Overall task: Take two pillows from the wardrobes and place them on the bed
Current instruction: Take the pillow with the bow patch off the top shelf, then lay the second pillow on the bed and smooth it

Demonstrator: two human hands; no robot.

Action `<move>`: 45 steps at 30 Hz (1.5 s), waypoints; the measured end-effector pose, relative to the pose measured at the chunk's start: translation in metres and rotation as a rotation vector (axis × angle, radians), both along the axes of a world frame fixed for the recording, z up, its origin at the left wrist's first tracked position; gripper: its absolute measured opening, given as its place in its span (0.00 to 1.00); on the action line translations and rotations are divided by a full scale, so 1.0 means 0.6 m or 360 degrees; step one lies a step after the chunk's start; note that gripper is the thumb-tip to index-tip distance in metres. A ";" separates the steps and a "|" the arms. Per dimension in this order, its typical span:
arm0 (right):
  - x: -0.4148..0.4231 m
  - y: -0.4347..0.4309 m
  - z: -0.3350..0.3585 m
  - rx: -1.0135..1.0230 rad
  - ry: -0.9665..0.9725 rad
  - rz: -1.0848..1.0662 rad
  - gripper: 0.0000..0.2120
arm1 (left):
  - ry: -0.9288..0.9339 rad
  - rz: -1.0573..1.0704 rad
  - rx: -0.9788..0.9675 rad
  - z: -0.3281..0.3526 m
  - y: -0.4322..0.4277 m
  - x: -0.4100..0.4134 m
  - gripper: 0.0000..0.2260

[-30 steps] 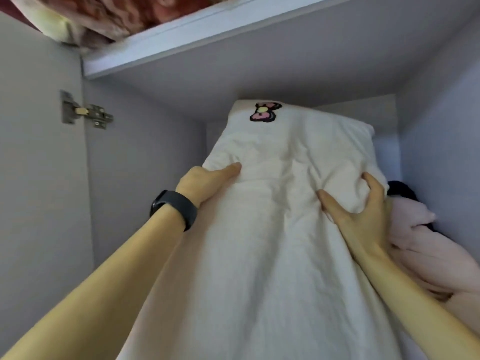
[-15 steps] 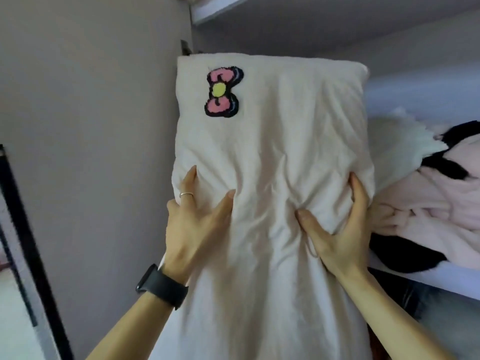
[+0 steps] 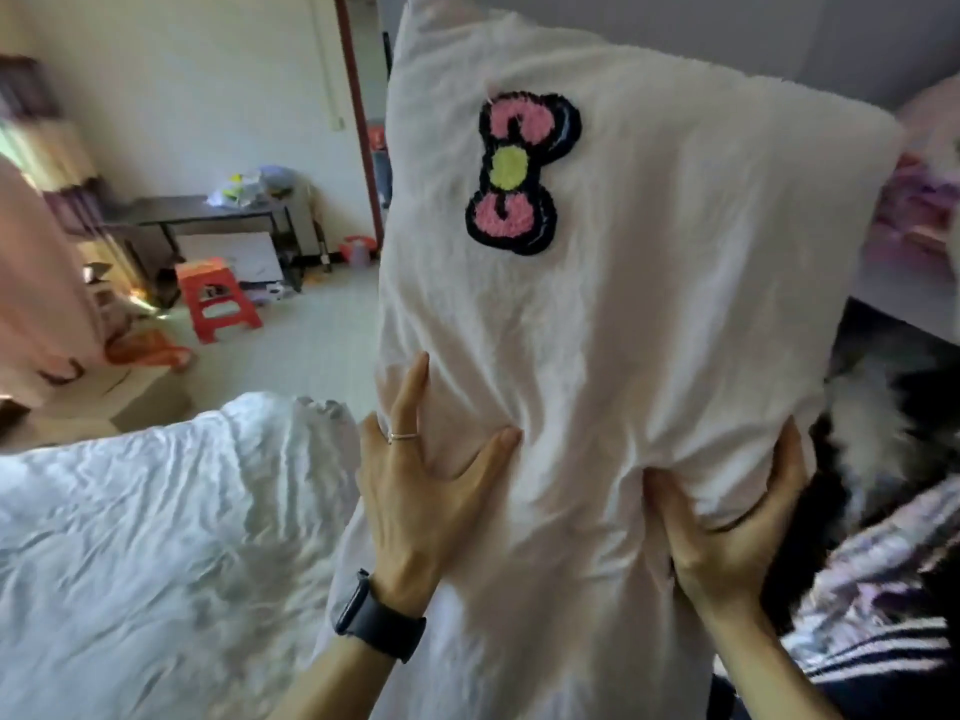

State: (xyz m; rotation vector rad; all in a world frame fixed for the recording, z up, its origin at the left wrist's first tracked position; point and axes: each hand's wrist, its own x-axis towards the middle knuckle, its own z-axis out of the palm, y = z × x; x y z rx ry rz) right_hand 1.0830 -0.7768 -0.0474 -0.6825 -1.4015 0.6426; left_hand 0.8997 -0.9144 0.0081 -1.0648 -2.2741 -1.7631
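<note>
1. Pillow is held upright, long axis vertical, in front of the wardrobe.
2. Left hand and right hand clench its lower half.
3. Bed lies lower left, nearer the left hand.

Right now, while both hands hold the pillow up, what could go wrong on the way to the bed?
1. The pillow stands upright before the camera and hides much of the view, so the person may misjudge where the bed lies.
2. The left hand and right hand pinch only its lower part; the tall top could flop over.
</note>
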 end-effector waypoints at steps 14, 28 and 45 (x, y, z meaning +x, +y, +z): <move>-0.312 -0.300 -0.096 -0.0092 -0.0694 0.1314 0.50 | -0.0428 0.1290 -0.0032 -0.182 -0.463 -0.089 0.39; -0.426 -0.702 -0.214 0.0084 -0.1345 0.2319 0.50 | -0.1079 0.2327 -0.0068 -0.317 -0.825 0.058 0.34; -0.364 -0.943 -0.403 0.0986 -0.2636 0.3097 0.43 | -0.1923 0.2901 0.0293 -0.509 -0.915 0.357 0.27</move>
